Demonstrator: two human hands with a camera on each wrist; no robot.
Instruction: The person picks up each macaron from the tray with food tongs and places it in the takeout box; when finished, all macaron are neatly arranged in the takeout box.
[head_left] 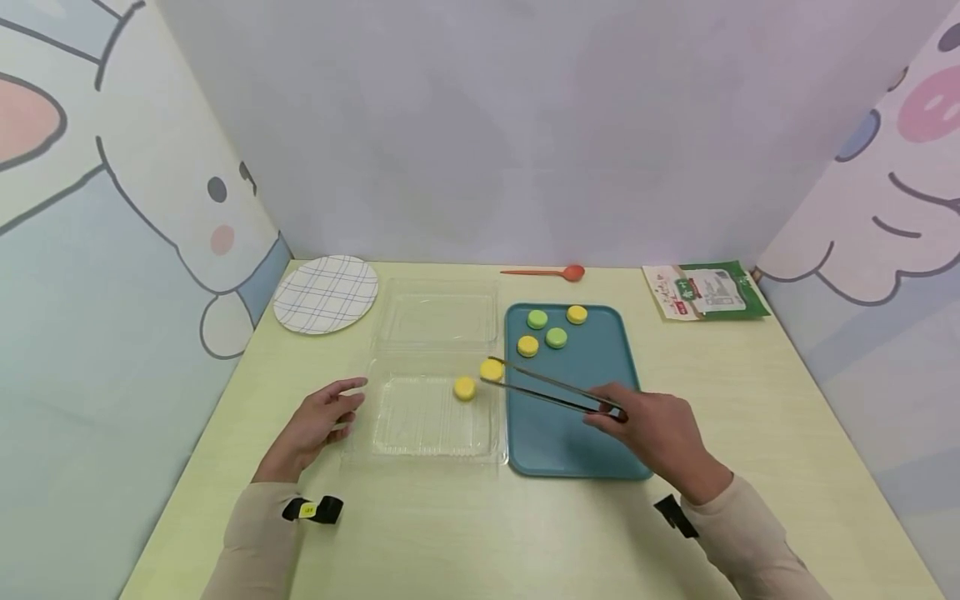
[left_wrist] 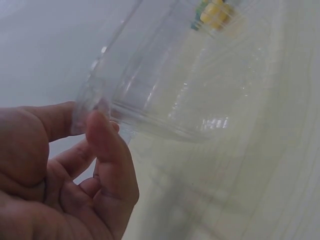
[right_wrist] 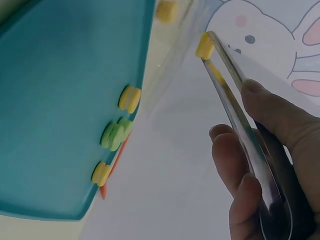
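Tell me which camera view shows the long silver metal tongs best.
Right wrist: the metal tongs appear largest, a round yellow macaron between their tips. Head shows them smaller, from above, in the right hand; left wrist shows no discernible tongs.

The right hand (right_wrist: 295, 125) grips long silver metal tongs (right_wrist: 257, 160), their tips pinching a round yellow macaron (right_wrist: 205, 46). Near one edge of a rectangular teal tray (right_wrist: 60, 125) sit two yellow macarons (right_wrist: 129, 99) and two green macarons (right_wrist: 113, 136); a thin orange utensil (right_wrist: 103, 192) shows beyond. Behind the tongs is a white cartoon rabbit (right_wrist: 265, 25).
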